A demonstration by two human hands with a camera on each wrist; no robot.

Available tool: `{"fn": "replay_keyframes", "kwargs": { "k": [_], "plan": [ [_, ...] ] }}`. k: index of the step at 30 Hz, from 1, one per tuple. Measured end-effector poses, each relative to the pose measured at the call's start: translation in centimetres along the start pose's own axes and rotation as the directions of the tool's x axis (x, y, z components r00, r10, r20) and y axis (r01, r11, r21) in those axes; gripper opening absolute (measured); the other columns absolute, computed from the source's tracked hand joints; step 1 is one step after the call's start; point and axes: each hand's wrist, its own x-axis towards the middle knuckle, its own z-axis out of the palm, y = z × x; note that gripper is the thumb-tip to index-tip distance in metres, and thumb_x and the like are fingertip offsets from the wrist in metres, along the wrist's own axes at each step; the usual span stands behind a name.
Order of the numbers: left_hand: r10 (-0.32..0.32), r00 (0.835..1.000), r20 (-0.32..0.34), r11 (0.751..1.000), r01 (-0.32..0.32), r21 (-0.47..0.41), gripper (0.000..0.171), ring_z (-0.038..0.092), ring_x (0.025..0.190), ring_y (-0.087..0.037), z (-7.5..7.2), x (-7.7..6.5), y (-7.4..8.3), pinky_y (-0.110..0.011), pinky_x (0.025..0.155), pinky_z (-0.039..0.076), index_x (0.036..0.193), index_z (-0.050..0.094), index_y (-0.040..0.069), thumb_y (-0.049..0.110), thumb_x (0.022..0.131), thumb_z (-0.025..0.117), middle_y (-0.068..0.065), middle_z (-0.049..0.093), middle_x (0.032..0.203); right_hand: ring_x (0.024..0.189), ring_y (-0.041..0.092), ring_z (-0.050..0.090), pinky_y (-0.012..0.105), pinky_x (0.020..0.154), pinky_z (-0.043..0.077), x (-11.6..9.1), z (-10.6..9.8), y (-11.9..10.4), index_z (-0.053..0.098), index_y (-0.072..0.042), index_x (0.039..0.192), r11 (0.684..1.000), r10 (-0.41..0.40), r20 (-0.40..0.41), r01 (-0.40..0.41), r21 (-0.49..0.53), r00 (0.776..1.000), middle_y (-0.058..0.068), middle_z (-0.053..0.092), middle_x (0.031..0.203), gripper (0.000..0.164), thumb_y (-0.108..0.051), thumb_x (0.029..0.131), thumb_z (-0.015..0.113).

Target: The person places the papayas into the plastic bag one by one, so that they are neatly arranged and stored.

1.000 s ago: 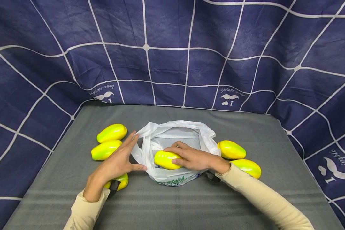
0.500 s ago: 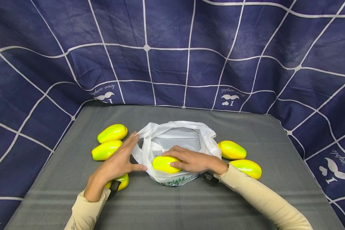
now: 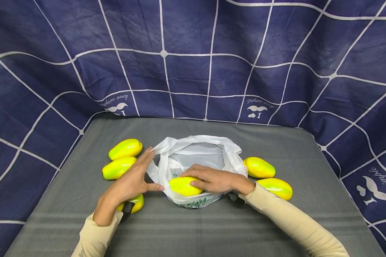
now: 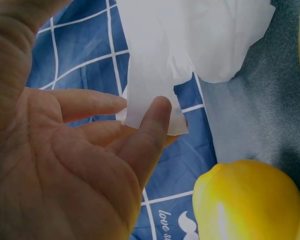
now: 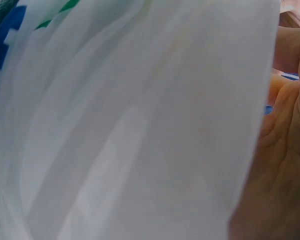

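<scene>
A white plastic bag (image 3: 165, 167) with green print stands on the grey cloth, its mouth spread wide. My left hand (image 3: 132, 182) holds the bag's left handle; in the left wrist view the handle strip (image 4: 147, 65) runs between the fingers, one finger in front and others behind. Inside the bag's mouth, near its front rim, my right hand (image 3: 212, 178) grips a glossy yellow papaya (image 3: 184, 186), thumb on the near side and fingers over the top. In the right wrist view the bag's side (image 5: 130, 130) covers most of the picture and hides the papaya.
Two papayas (image 3: 125, 149) lie left of the bag, and another papaya (image 3: 137, 203) sits partly hidden under the left wrist. Right of the bag are two more papayas (image 3: 260, 167), one partly behind the right forearm. A blue checked curtain (image 3: 186, 71) surrounds the grey surface (image 3: 186, 232).
The right hand has lowered the papaya and brought it slightly toward the bag's front rim. The left hand and the bag have stayed in place.
</scene>
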Motion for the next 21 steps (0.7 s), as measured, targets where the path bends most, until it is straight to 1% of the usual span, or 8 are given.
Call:
{"fn": "replay_keyframes", "kwargs": {
  "k": [7, 11, 21],
  "plan": [
    [0.005, 1.000, -0.004, 1.000, -0.005, -0.002, 0.117, 0.022, 0.150, -0.043, 0.01, -0.03, -0.01, -0.061, 0.116, 0.030, 0.156, 0.022, -0.005, 0.036, 0.071, 0.091, -0.023, 0.011, 0.166, 0.124, 0.008, 0.051, 0.031, 0.108, 0.043, -0.02, -0.16, -0.09, 0.049, -0.017, 0.148, 1.000, -0.028, -0.011, 0.027, -0.010, 1.000, -0.001, 0.055, 0.138, 0.040, -0.025, 0.109, 0.042],
    [0.002, 1.000, -0.001, 1.000, -0.002, -0.004, 0.117, 0.022, 0.150, -0.044, -0.05, -0.05, 0.06, -0.061, 0.116, 0.030, 0.156, 0.022, -0.005, 0.036, 0.071, 0.091, -0.023, 0.011, 0.166, 0.123, 0.008, 0.051, 0.030, 0.107, 0.043, 0.01, -0.25, -0.19, 0.050, -0.017, 0.146, 1.000, -0.020, -0.021, 0.020, -0.012, 1.000, -0.001, 0.056, 0.137, 0.039, -0.025, 0.108, 0.043],
    [0.003, 1.000, -0.002, 1.000, -0.003, -0.001, 0.117, 0.022, 0.150, -0.045, -0.16, -0.14, 0.19, -0.062, 0.116, 0.030, 0.156, 0.021, -0.006, 0.035, 0.072, 0.091, -0.024, 0.011, 0.166, 0.122, 0.008, 0.052, 0.030, 0.107, 0.043, 0.05, -0.23, -0.25, 0.051, -0.017, 0.146, 1.000, -0.018, -0.015, 0.018, -0.014, 1.000, -0.002, 0.057, 0.136, 0.039, -0.025, 0.109, 0.042]
  ]
}}
